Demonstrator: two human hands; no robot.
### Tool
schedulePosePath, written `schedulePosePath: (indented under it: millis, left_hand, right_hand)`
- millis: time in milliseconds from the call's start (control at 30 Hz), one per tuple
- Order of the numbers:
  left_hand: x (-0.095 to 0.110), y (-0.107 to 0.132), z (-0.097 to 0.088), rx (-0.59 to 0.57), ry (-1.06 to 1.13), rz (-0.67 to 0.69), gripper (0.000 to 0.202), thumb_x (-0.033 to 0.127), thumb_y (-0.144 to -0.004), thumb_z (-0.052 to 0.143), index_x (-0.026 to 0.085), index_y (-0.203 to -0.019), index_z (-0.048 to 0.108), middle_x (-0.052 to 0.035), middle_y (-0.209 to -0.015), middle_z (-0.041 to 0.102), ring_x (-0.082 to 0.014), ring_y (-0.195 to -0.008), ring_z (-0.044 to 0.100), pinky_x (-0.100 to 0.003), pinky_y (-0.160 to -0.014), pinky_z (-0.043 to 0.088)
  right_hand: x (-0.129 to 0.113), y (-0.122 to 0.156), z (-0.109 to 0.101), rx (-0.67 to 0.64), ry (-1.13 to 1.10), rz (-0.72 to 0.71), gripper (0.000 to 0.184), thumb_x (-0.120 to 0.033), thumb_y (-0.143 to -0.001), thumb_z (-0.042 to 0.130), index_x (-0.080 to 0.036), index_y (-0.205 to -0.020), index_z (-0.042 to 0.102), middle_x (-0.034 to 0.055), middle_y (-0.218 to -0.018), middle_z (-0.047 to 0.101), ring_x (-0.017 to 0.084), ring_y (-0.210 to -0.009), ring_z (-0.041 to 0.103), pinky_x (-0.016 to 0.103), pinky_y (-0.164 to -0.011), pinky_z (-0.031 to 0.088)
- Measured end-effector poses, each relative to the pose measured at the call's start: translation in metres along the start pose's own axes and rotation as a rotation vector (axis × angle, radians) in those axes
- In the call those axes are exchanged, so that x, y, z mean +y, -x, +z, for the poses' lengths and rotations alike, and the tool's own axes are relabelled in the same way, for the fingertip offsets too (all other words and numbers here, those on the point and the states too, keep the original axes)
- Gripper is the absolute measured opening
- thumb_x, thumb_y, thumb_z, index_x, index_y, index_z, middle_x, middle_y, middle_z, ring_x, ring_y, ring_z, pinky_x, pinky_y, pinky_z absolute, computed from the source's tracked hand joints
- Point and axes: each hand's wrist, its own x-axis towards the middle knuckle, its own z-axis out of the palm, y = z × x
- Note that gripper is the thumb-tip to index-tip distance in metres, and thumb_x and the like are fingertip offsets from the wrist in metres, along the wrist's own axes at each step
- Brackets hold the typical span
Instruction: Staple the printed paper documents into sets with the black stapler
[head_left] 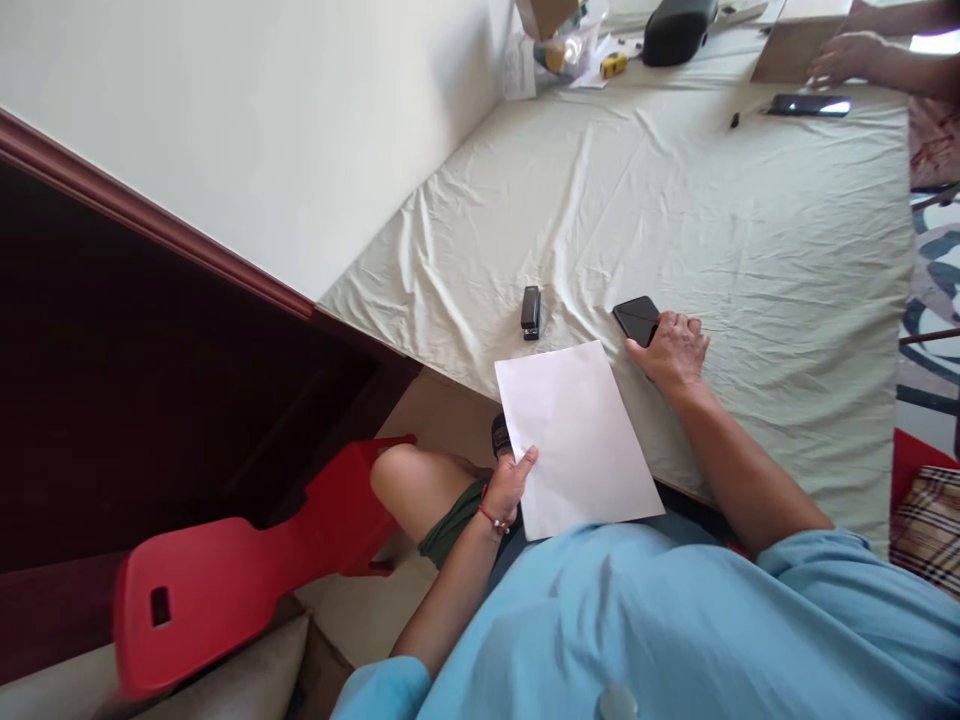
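Observation:
My left hand (511, 483) pinches the near left edge of a white sheet of paper (576, 437), which lies partly on the table edge and partly over my lap. My right hand (673, 350) rests on the cloth-covered table (750, 260) with its fingers curled on a black phone (637, 319). A small black stapler (531, 312) lies on the cloth just beyond the paper, a little left of the phone.
A red plastic chair (225, 570) stands at my left by a dark wooden panel (150, 400). At the far end another person's hands (847, 55) rest near a second phone (810, 105), a black case (679, 30), a tape measure (613, 65) and bagged items.

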Motion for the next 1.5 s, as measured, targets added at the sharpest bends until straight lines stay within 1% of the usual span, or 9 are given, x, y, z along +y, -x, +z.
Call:
schedulePosePath:
  millis: [200,333,467,567,767,967,1167,1300,1500]
  left_hand:
    - [0.003,0.0,0.005,0.034,-0.026,0.037,0.059,0.062,-0.063,0.089,0.011,-0.088,0.074,-0.0126,-0.083,0.079,-0.0314,-0.089,0.077,-0.044,-0.088,0.06]
    - [0.005,0.0,0.006,0.036,-0.024,0.044,0.064,0.063,-0.061,0.089,0.01,-0.093,0.075,-0.0132,-0.086,0.08,-0.0314,-0.089,0.077,-0.044,-0.088,0.061]
    - [0.007,-0.001,0.006,0.042,-0.05,0.011,0.068,0.066,-0.059,0.089,0.009,-0.092,0.076,-0.0118,-0.077,0.079,-0.0318,-0.085,0.077,-0.043,-0.084,0.062]
    - [0.009,-0.003,0.005,0.035,-0.041,0.008,0.067,0.065,-0.059,0.09,0.009,-0.093,0.076,-0.0127,-0.081,0.079,-0.0325,-0.088,0.078,-0.043,-0.084,0.062]
    - [0.009,-0.007,0.008,0.056,-0.017,0.01,0.066,0.063,-0.055,0.092,0.01,-0.091,0.076,-0.0122,-0.084,0.08,-0.0324,-0.093,0.077,-0.043,-0.089,0.061]
    - [0.01,-0.006,0.011,0.091,-0.102,0.038,0.064,0.066,-0.058,0.089,0.009,-0.084,0.075,-0.0131,-0.082,0.079,-0.0305,-0.084,0.077,-0.042,-0.084,0.061]
    - [0.01,-0.007,0.011,0.084,-0.093,0.038,0.066,0.065,-0.058,0.09,0.008,-0.089,0.076,-0.0136,-0.085,0.08,-0.0309,-0.085,0.076,-0.042,-0.084,0.06]
    - [0.01,-0.007,0.01,0.086,-0.083,0.027,0.067,0.065,-0.058,0.09,0.008,-0.089,0.076,-0.0128,-0.083,0.08,-0.0308,-0.084,0.076,-0.042,-0.083,0.06]
    - [0.009,-0.007,0.008,0.082,-0.085,0.032,0.066,0.065,-0.059,0.089,0.008,-0.09,0.076,-0.0128,-0.084,0.079,-0.0297,-0.083,0.076,-0.041,-0.083,0.059]
  right_hand:
    - [-0.005,0.006,0.001,0.003,-0.022,-0.019,0.061,-0.051,-0.08,0.067,-0.007,-0.121,0.056,0.0259,-0.124,0.058,0.041,-0.122,0.045,0.053,-0.099,0.038]
    - [-0.008,0.007,-0.006,-0.055,-0.01,-0.005,0.073,-0.055,-0.085,0.064,-0.005,-0.136,0.051,0.0288,-0.13,0.056,0.044,-0.123,0.047,0.056,-0.099,0.038]
    - [0.015,0.001,-0.012,-0.12,-0.075,-0.022,0.079,-0.054,-0.093,0.053,-0.006,-0.153,0.036,0.0278,-0.136,0.058,0.044,-0.126,0.049,0.058,-0.1,0.039]
    - [0.043,-0.002,-0.014,-0.119,-0.216,-0.104,0.077,-0.047,-0.094,0.052,-0.007,-0.156,0.032,0.0208,-0.126,0.066,0.038,-0.118,0.056,0.053,-0.1,0.042]
    - [0.076,0.008,-0.007,0.04,-0.244,-0.394,0.048,-0.041,-0.098,0.046,-0.016,-0.136,0.058,0.0169,-0.136,0.061,0.032,-0.125,0.052,0.047,-0.109,0.039]
    - [0.068,0.018,0.003,0.154,-0.236,-0.614,0.038,-0.044,-0.1,0.051,-0.023,-0.125,0.07,0.0138,-0.145,0.057,0.034,-0.132,0.05,0.051,-0.111,0.036]
    - [0.058,0.022,0.005,0.088,-0.151,-0.745,0.036,-0.045,-0.101,0.053,-0.029,-0.128,0.069,0.0108,-0.16,0.044,0.033,-0.147,0.038,0.063,-0.121,0.018]
    - [0.06,0.021,0.009,0.104,-0.16,-0.693,0.03,-0.043,-0.1,0.055,-0.031,-0.121,0.072,0.0076,-0.158,0.049,0.033,-0.148,0.037,0.064,-0.12,0.017]
    - [0.081,0.004,-0.005,0.351,-0.147,-0.406,0.033,-0.038,-0.099,0.053,-0.018,-0.082,0.073,0.0152,-0.137,0.065,0.038,-0.143,0.043,0.063,-0.116,0.027]
